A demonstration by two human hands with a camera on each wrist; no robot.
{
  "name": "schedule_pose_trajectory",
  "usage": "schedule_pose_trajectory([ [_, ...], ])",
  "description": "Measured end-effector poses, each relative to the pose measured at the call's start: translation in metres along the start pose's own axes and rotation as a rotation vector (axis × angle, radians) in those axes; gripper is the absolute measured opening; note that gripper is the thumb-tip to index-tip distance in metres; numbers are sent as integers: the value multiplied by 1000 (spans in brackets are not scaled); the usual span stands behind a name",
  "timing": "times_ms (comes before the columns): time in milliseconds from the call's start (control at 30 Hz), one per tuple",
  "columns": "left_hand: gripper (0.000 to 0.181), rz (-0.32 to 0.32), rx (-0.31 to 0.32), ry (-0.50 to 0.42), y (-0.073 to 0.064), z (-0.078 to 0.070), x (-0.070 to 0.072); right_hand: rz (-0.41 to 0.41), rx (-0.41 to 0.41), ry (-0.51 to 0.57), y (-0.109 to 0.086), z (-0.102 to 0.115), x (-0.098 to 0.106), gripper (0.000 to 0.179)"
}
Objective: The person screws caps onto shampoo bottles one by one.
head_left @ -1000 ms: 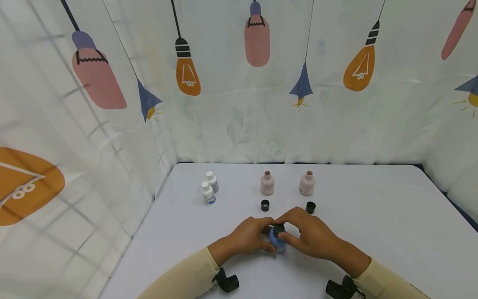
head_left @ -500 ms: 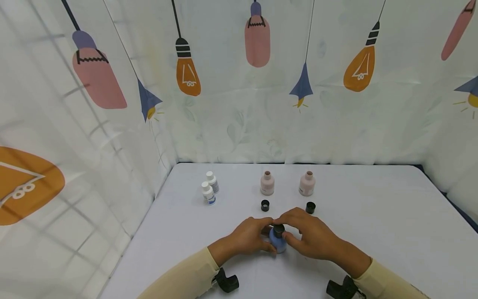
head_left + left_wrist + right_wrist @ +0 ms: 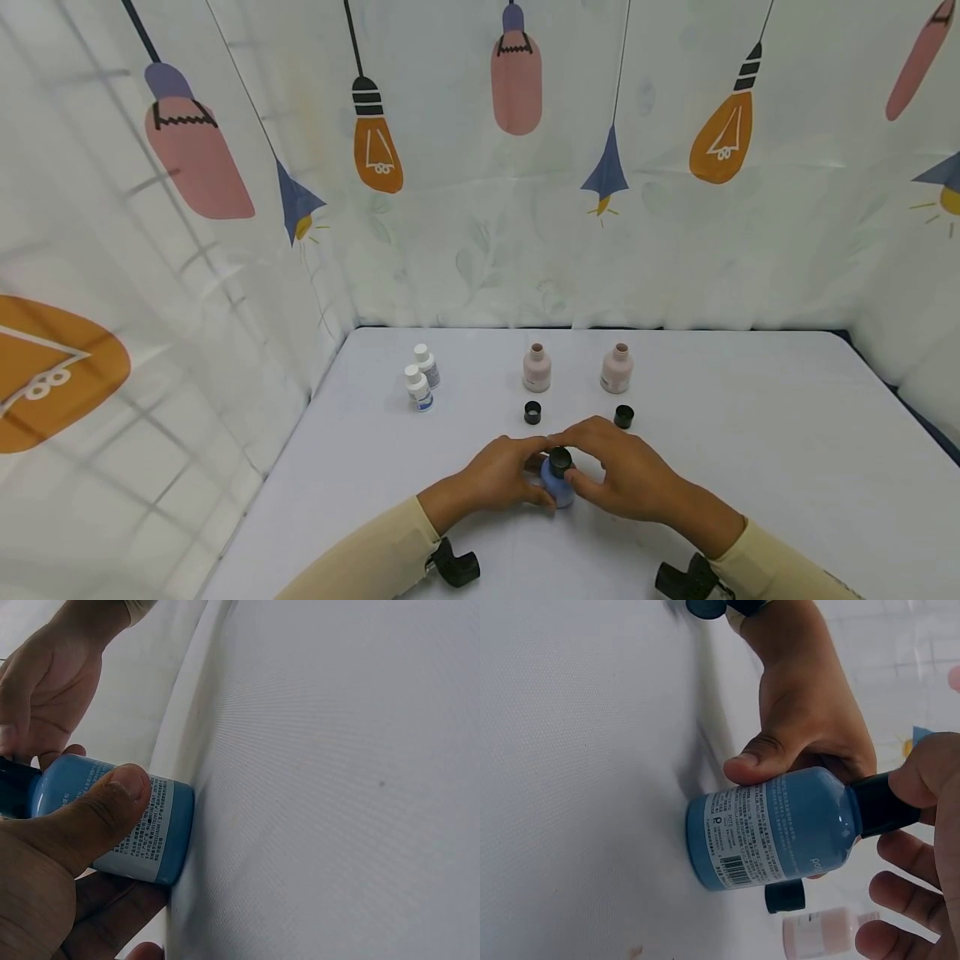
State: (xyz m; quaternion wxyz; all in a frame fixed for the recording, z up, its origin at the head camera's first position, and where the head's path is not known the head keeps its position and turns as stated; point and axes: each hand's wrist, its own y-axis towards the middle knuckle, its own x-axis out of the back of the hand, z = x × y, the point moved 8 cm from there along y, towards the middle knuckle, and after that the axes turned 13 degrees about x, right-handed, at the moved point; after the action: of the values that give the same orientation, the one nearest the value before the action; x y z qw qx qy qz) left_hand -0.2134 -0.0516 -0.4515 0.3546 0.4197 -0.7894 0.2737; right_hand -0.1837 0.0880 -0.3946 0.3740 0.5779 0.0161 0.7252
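Note:
A blue bottle with a printed white label stands on the table in front of the person, its black cap at the neck. The left hand grips the bottle's body, thumb on one side and fingers round the other, as the left wrist view shows. Above it the right hand pinches the black cap between thumb and forefinger. Its other fingers hang loosely bent beside the bottle's neck in the right wrist view.
Two uncapped pink bottles stand further back. A loose black cap lies before the left one, another black cap before the right one. Two small white-capped bottles stand at the back left. Patterned cloth walls surround the table.
The right thumb and fingers have shifted slightly around the black cap, and the cap's top now shows a little more. The left hand and the blue bottle have stayed in place.

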Motion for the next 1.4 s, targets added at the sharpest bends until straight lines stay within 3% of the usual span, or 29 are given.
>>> schedule_pose_trajectory([
  [300,62,3,1,-3,0,0,-1,-20,-44,-13,-1,-2,0,35],
  [500,69,-4,5,4,0,1,0,-18,-14,-4,-1,0,0,41],
  [667,64,-7,3,8,0,0,0,-30,6,-3,0,1,1,36],
  [1400,66,-11,8,22,0,0,0,1,-55,11,0,-2,0,37],
])
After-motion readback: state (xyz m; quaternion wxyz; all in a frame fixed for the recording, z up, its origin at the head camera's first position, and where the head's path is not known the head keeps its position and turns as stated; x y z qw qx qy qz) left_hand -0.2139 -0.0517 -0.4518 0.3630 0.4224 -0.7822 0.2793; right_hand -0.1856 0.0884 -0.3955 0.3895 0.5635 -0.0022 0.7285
